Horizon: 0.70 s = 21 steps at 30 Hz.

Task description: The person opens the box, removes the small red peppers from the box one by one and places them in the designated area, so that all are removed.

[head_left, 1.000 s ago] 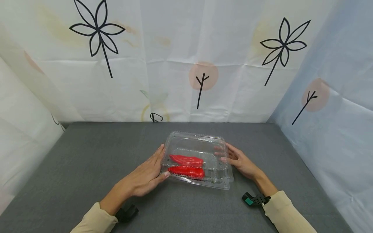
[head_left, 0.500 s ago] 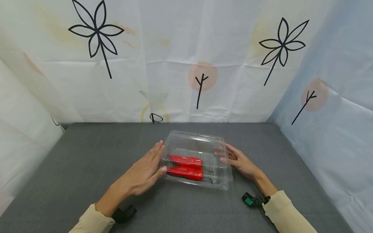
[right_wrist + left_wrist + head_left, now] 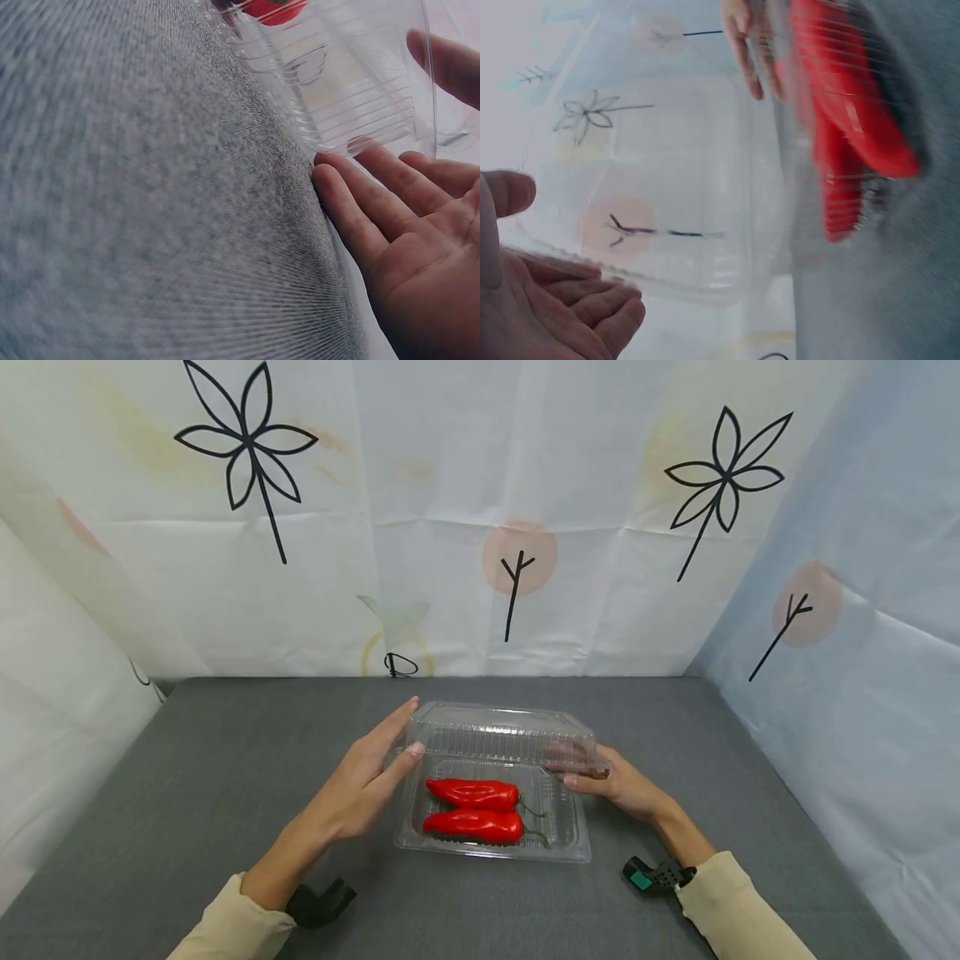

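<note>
A clear plastic clamshell box (image 3: 420,846) lies on the cloth with its lid (image 3: 495,717) raised and tilted toward the back. Inside the base are two red peppers, the rear one (image 3: 472,793) and the front one (image 3: 474,827), with green stems to the right. My left hand (image 3: 358,789) is at the lid's left edge; in the left wrist view its fingers (image 3: 607,315) meet that edge and the thumb stands apart. My right hand (image 3: 630,789) rests against the box's right side, fingers extended, partly seen through the clear plastic.
Grey cloth (image 3: 225,760) covers the table. A white printed curtain (image 3: 435,527) rises at the back edge, and a bluish one (image 3: 847,693) borders the right side. Each wrist wears a dark strap, the right one (image 3: 656,874) with a green patch.
The lid has swung up and back off the base, uncovering the peppers. My left hand has moved up and away with it; the right hand has stayed nearly in place.
</note>
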Available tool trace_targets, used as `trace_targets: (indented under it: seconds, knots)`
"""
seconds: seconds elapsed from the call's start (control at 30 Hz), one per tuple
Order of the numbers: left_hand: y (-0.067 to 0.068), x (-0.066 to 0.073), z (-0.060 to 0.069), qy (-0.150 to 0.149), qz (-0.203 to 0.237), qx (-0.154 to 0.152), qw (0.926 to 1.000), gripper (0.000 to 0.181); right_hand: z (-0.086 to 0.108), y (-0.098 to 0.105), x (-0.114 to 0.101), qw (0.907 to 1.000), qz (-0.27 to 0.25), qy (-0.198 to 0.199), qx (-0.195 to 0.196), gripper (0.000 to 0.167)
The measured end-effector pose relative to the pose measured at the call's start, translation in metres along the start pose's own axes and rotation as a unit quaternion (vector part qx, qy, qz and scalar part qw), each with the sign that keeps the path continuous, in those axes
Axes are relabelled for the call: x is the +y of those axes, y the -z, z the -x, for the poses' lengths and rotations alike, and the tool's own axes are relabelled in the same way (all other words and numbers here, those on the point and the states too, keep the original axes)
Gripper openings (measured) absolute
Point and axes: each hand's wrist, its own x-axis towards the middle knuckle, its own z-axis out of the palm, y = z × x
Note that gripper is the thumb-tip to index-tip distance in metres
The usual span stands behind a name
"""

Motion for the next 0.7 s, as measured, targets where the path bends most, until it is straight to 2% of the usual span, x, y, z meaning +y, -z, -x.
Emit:
trace_targets:
  seconds: [0.17,0.27,0.33,0.53,0.7]
  knots:
    - [0.001,0.004,-0.016,0.013,0.051,0.031,0.9981,0.055,0.001,0.003,0.000,0.9991,-0.014,0.020,-0.034,0.074]
    - [0.002,0.004,-0.023,0.019,0.063,0.038,0.9971,0.055,0.001,0.004,0.001,0.9986,-0.015,0.021,-0.045,0.075]
    - [0.001,0.002,-0.029,0.012,0.073,0.041,0.9964,0.053,0.001,0.004,0.000,0.9985,-0.017,0.019,-0.049,0.076]
    - [-0.004,-0.012,-0.047,-0.021,0.100,0.052,0.9934,0.048,0.002,0.006,0.003,0.9977,-0.023,0.028,-0.057,0.077]
    - [-0.008,-0.021,-0.059,-0.005,0.134,0.060,0.9892,0.048,0.001,0.006,0.005,0.9964,-0.029,0.041,-0.069,0.079]
